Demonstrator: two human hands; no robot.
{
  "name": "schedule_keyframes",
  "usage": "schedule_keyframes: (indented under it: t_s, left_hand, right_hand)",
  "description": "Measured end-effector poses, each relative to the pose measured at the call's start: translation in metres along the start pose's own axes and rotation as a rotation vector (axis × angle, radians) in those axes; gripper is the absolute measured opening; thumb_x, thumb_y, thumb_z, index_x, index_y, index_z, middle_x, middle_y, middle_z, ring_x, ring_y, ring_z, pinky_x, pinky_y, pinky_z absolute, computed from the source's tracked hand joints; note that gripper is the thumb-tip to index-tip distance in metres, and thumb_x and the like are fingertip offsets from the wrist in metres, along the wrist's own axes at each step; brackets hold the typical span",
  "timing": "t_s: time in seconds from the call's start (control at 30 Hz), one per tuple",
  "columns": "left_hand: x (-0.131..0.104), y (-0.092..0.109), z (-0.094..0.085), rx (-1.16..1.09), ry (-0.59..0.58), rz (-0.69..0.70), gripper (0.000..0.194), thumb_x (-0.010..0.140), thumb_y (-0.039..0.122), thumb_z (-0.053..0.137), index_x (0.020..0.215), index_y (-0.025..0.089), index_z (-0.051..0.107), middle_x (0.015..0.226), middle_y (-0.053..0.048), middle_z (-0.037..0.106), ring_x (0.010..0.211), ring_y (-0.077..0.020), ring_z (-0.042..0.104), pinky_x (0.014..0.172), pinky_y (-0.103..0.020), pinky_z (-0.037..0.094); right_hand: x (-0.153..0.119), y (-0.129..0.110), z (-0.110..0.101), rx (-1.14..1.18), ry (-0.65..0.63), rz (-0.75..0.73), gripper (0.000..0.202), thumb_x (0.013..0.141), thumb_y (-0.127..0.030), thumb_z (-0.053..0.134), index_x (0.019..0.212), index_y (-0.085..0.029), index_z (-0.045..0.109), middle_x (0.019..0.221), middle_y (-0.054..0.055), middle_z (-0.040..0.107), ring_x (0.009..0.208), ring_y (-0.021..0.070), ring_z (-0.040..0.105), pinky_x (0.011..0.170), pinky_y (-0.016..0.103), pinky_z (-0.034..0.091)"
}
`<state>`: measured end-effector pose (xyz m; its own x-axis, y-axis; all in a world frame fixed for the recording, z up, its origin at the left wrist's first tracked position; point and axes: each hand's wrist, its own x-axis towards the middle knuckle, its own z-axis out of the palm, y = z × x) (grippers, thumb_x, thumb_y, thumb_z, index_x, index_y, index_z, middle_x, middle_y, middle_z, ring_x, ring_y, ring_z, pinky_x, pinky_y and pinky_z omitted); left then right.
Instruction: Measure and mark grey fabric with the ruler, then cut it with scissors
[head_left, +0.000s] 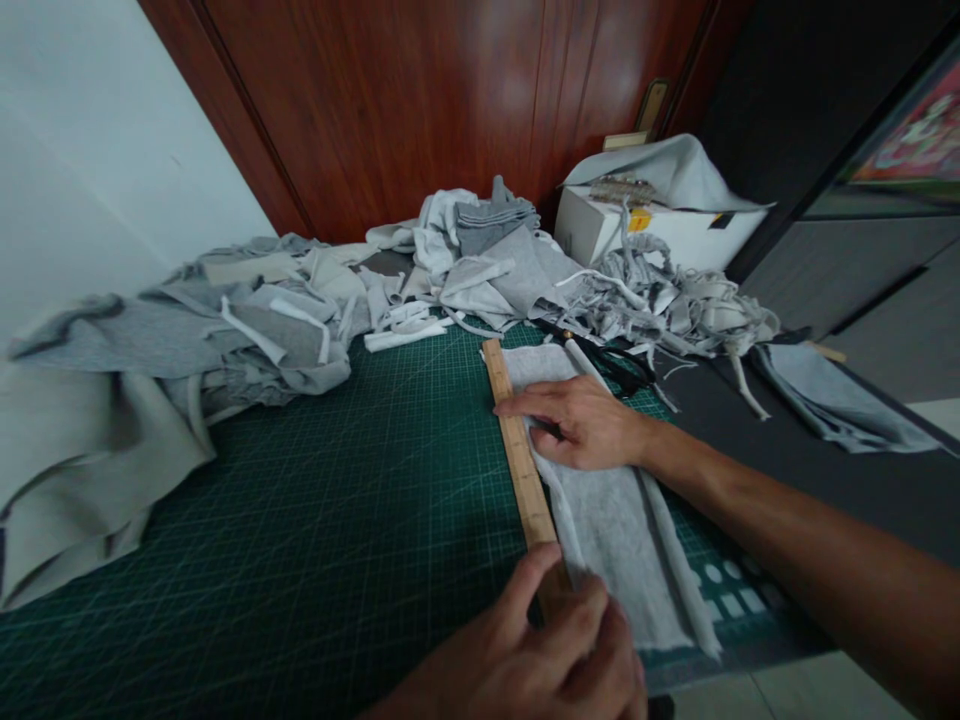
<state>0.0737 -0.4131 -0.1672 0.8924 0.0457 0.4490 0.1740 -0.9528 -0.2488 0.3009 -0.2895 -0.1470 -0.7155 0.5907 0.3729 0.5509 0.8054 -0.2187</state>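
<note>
A strip of light grey cloth lies lengthwise on the green cutting mat, its long edges rolled or folded. Along its left edge runs a wooden ruler. My left hand grips the near end of the ruler between thumb and fingers. Farther up, my right hand rests on the cloth with its fingers apart, the fingertips reaching onto the ruler. Black-handled scissors lie just beyond my right hand, partly under cloth scraps.
Grey cloth pieces heap along the mat's left and back. Tangled strips lie at the back right before a white box. Folded cloth lies far right. Behind stands a reddish wooden door.
</note>
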Motion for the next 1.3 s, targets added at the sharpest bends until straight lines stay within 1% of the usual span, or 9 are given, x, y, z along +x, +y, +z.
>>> schedule_keyframes:
  t_s: [0.17, 0.27, 0.37, 0.43, 0.5, 0.6, 0.77, 1.0, 1.3]
  left_hand:
    - [0.005, 0.003, 0.005, -0.062, -0.051, -0.052, 0.022, 0.096, 0.037, 0.072, 0.116, 0.029, 0.068, 0.115, -0.005, 0.075, 0.115, -0.0259, 0.065, 0.103, -0.046, 0.052]
    - [0.008, 0.005, 0.006, -0.074, -0.048, -0.05, 0.021, 0.096, 0.039, 0.072, 0.114, 0.028, 0.069, 0.111, -0.005, 0.075, 0.11, -0.0251, 0.066, 0.101, -0.044, 0.051]
    - [0.01, 0.006, 0.009, -0.075, -0.033, -0.036, 0.014, 0.097, 0.037, 0.071, 0.106, 0.025, 0.071, 0.105, -0.004, 0.075, 0.104, -0.0227, 0.065, 0.097, -0.04, 0.051]
    - [0.012, 0.006, 0.011, -0.076, 0.019, -0.039, 0.013, 0.099, 0.033, 0.068, 0.095, 0.022, 0.072, 0.097, -0.003, 0.073, 0.097, -0.0189, 0.063, 0.091, -0.035, 0.05]
    - [0.015, 0.005, 0.011, -0.09, 0.09, -0.028, 0.021, 0.102, 0.03, 0.064, 0.085, 0.019, 0.071, 0.089, -0.001, 0.071, 0.089, -0.0155, 0.061, 0.083, -0.031, 0.05]
    - [0.018, 0.002, 0.008, -0.117, 0.143, -0.03, 0.026, 0.104, 0.027, 0.062, 0.082, 0.018, 0.071, 0.084, 0.001, 0.068, 0.084, -0.0137, 0.06, 0.078, -0.03, 0.049]
    - [0.02, 0.0, -0.005, -0.058, 0.065, 0.017, 0.021, 0.105, 0.027, 0.059, 0.094, 0.018, 0.074, 0.094, 0.0, 0.072, 0.091, -0.0145, 0.064, 0.086, -0.03, 0.051]
    - [0.016, 0.0, -0.014, -0.036, -0.061, 0.054, 0.022, 0.106, 0.025, 0.054, 0.107, 0.02, 0.075, 0.111, 0.0, 0.075, 0.105, -0.0159, 0.066, 0.097, -0.027, 0.052]
    - [0.011, 0.001, 0.001, -0.084, 0.017, 0.047, 0.018, 0.105, 0.023, 0.056, 0.102, 0.021, 0.074, 0.107, 0.0, 0.073, 0.105, -0.0171, 0.064, 0.107, -0.037, 0.051]
  right_hand:
    - [0.0, -0.002, -0.003, -0.018, -0.015, 0.08, 0.044, 0.082, -0.016, 0.05, 0.125, -0.015, 0.062, 0.083, 0.002, 0.069, 0.069, 0.0184, 0.06, 0.065, 0.031, 0.039]
    - [0.001, -0.003, -0.005, 0.079, -0.022, 0.132, 0.034, 0.092, -0.022, 0.047, 0.123, -0.015, 0.06, 0.082, 0.002, 0.066, 0.07, 0.0184, 0.061, 0.068, 0.031, 0.04]
    - [0.006, -0.007, -0.005, 0.18, 0.0, 0.312, 0.038, 0.101, -0.049, 0.052, 0.116, -0.015, 0.058, 0.074, -0.001, 0.062, 0.063, 0.0167, 0.056, 0.062, 0.03, 0.037]
    - [0.011, -0.012, -0.002, 0.141, 0.031, 0.455, 0.056, 0.091, -0.07, 0.062, 0.106, -0.016, 0.06, 0.07, -0.002, 0.06, 0.06, 0.0164, 0.054, 0.058, 0.029, 0.032]
    - [0.017, -0.015, 0.002, 0.045, 0.05, 0.557, 0.062, 0.081, -0.077, 0.07, 0.098, -0.018, 0.062, 0.069, -0.001, 0.061, 0.061, 0.017, 0.055, 0.057, 0.029, 0.029]
    - [0.024, -0.017, 0.005, 0.003, 0.043, 0.642, 0.049, 0.081, -0.067, 0.075, 0.09, -0.02, 0.066, 0.067, 0.0, 0.063, 0.061, 0.0169, 0.056, 0.057, 0.029, 0.028]
    - [0.029, -0.019, 0.004, 0.025, 0.053, 0.757, 0.026, 0.079, -0.047, 0.078, 0.081, -0.022, 0.072, 0.068, -0.001, 0.067, 0.062, 0.016, 0.058, 0.057, 0.029, 0.031]
    - [0.04, -0.03, 0.001, -0.062, -0.003, 0.845, 0.049, 0.069, -0.072, 0.079, 0.07, -0.024, 0.071, 0.065, 0.003, 0.067, 0.062, 0.0208, 0.06, 0.055, 0.032, 0.031]
    - [0.034, -0.029, 0.006, -0.011, 0.118, 0.846, 0.024, 0.08, -0.039, 0.073, 0.066, -0.022, 0.065, 0.062, 0.002, 0.066, 0.059, 0.0186, 0.058, 0.054, 0.032, 0.031]
